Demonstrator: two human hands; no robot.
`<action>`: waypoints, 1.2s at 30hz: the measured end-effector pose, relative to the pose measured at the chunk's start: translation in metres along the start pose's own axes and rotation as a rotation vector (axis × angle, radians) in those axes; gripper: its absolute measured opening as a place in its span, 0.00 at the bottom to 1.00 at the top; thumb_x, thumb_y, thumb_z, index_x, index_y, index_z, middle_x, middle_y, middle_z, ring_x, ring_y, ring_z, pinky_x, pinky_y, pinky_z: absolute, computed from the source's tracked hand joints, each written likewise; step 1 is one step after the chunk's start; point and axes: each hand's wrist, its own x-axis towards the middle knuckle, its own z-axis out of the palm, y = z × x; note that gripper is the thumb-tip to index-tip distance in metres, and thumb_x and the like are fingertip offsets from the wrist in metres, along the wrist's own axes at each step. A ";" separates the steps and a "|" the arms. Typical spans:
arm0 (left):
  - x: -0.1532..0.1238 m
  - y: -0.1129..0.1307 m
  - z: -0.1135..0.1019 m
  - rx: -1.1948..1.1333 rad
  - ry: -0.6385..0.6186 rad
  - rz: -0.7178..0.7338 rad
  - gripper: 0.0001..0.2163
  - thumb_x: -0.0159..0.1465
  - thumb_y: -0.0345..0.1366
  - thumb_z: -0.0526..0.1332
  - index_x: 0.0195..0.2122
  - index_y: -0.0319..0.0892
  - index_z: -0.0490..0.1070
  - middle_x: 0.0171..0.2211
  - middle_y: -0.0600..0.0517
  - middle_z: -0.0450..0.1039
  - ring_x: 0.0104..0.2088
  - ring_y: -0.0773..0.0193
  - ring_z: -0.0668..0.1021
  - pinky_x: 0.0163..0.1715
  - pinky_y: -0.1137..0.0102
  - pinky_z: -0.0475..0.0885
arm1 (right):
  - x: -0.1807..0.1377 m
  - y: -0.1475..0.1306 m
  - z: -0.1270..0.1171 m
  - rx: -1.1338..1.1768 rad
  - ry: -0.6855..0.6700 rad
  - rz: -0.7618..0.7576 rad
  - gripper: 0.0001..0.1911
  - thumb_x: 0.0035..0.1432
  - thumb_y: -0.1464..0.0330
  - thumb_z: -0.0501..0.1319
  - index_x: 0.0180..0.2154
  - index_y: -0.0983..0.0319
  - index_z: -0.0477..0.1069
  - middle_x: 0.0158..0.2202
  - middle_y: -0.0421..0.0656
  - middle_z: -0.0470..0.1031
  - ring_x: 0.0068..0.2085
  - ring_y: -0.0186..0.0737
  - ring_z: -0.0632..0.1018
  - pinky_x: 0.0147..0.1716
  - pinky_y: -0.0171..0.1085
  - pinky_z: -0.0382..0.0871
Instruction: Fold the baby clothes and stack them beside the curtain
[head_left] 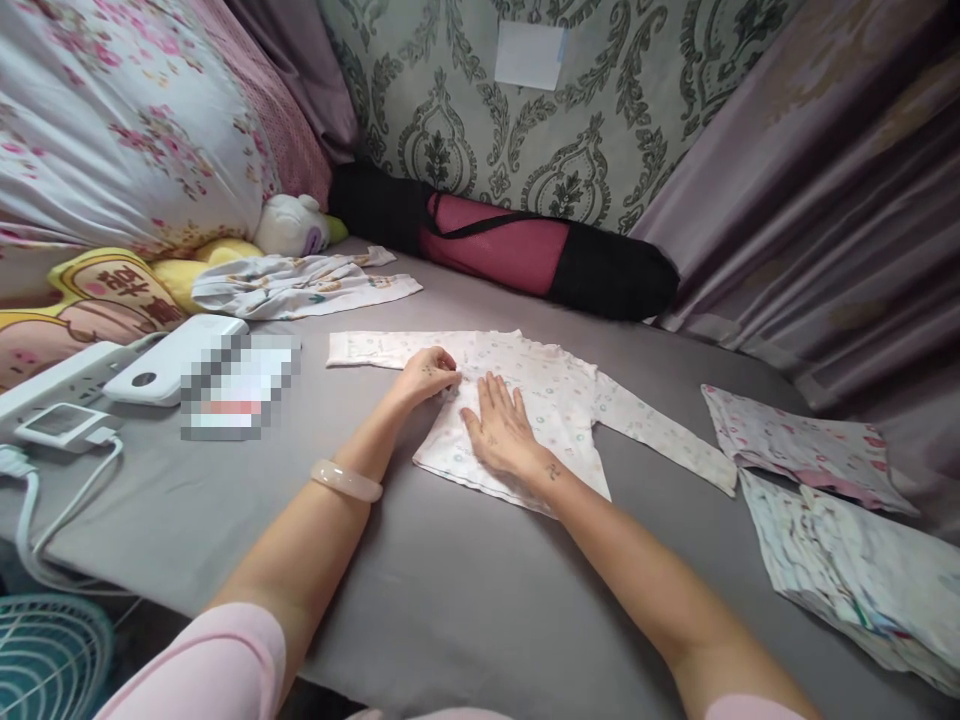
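Note:
A small white long-sleeved shirt (559, 400) with a pale print lies spread on the grey sheet, both sleeves stretched out sideways. My left hand (430, 376) is at the underarm of the left sleeve, fingers curled together and pinching the cloth there; the fingertips are partly hidden. Flat on the front of the shirt rests my right hand (501, 425), its fingers stretched out and pressing on the fabric. A pale bangle (346, 481) circles my left forearm.
Folded clothes (810, 440) and a further stack (877, 570) lie at the right. Another printed garment (307, 285) lies crumpled at the back left. Left are a power strip (67, 385), a white device (176, 360) and a blurred phone-like object (240, 388). A black-and-red bag (495, 245) lines the wall.

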 end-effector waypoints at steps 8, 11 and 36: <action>-0.004 0.004 -0.003 -0.111 -0.010 0.002 0.09 0.49 0.31 0.64 0.32 0.39 0.69 0.20 0.57 0.68 0.20 0.71 0.69 0.21 0.75 0.63 | -0.034 -0.041 0.010 0.051 -0.061 -0.241 0.37 0.71 0.55 0.40 0.70 0.74 0.42 0.73 0.54 0.36 0.72 0.47 0.37 0.69 0.52 0.29; -0.003 0.003 -0.003 -0.071 0.005 -0.006 0.09 0.48 0.31 0.64 0.32 0.39 0.69 0.21 0.57 0.69 0.20 0.70 0.70 0.20 0.75 0.62 | -0.052 -0.054 0.012 0.092 -0.090 -0.334 0.36 0.71 0.55 0.41 0.70 0.74 0.45 0.73 0.55 0.38 0.72 0.48 0.39 0.69 0.52 0.30; -0.071 0.099 0.077 0.429 -0.436 0.477 0.09 0.62 0.34 0.55 0.33 0.43 0.75 0.33 0.49 0.77 0.33 0.62 0.75 0.32 0.71 0.66 | -0.076 0.166 -0.083 0.086 0.069 0.426 0.10 0.58 0.72 0.60 0.40 0.58 0.77 0.44 0.43 0.80 0.43 0.39 0.77 0.38 0.33 0.64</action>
